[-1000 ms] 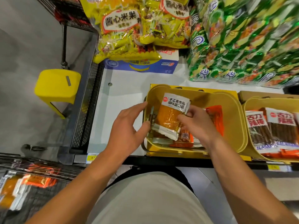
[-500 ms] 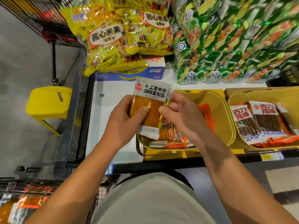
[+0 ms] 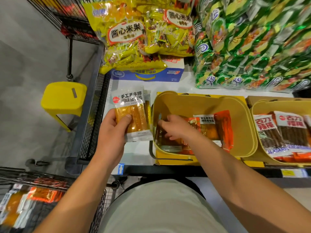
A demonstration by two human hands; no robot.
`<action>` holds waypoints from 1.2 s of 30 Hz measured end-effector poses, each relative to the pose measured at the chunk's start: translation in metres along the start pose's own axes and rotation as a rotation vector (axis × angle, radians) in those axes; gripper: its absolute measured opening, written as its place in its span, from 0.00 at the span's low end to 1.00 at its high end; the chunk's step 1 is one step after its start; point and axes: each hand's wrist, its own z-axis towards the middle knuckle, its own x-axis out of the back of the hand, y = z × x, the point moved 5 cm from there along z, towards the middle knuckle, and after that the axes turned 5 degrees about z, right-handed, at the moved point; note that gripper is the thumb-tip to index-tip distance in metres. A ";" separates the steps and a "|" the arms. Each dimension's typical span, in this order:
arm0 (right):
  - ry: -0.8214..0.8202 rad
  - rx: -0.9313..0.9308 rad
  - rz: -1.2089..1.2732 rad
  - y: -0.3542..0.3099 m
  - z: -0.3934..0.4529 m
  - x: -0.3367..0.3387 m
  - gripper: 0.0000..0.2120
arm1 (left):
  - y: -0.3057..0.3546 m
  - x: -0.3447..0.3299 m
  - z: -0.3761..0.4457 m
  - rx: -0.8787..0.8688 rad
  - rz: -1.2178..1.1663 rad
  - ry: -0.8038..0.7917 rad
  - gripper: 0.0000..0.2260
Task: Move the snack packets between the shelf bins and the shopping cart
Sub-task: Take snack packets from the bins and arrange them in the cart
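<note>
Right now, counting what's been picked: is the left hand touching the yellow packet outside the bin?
Touching. The head view shows the left hand holding the yellow packet, thumb pressed on its front.

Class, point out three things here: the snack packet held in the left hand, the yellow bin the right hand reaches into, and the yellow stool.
snack packet (image 3: 133, 115), head view, its orange middle.
yellow bin (image 3: 198, 101), head view, inner back wall.
yellow stool (image 3: 62, 96), head view, seat top.

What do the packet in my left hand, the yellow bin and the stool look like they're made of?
Packet: glossy clear plastic film with a printed white header; its contents show through and it glints. Yellow bin: likely matte moulded plastic, with smooth rounded walls. Stool: probably plastic too, with a uniform yellow, slightly shiny seat.
</note>
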 end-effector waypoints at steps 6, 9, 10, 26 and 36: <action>0.096 -0.011 -0.170 0.016 0.015 0.009 0.09 | 0.001 0.002 -0.002 0.005 -0.029 0.003 0.08; 0.164 -0.025 -0.188 0.033 0.010 0.034 0.07 | -0.002 0.000 -0.003 0.012 -0.020 0.008 0.07; 0.189 -0.028 -0.219 0.038 0.008 0.041 0.08 | -0.002 -0.002 -0.003 0.015 -0.017 0.010 0.07; 0.160 -0.036 -0.230 0.035 0.022 0.019 0.16 | 0.001 -0.010 -0.006 -0.047 0.058 0.029 0.08; 0.274 0.176 -0.164 0.026 -0.016 0.041 0.12 | 0.012 -0.008 -0.014 -0.101 0.099 0.005 0.11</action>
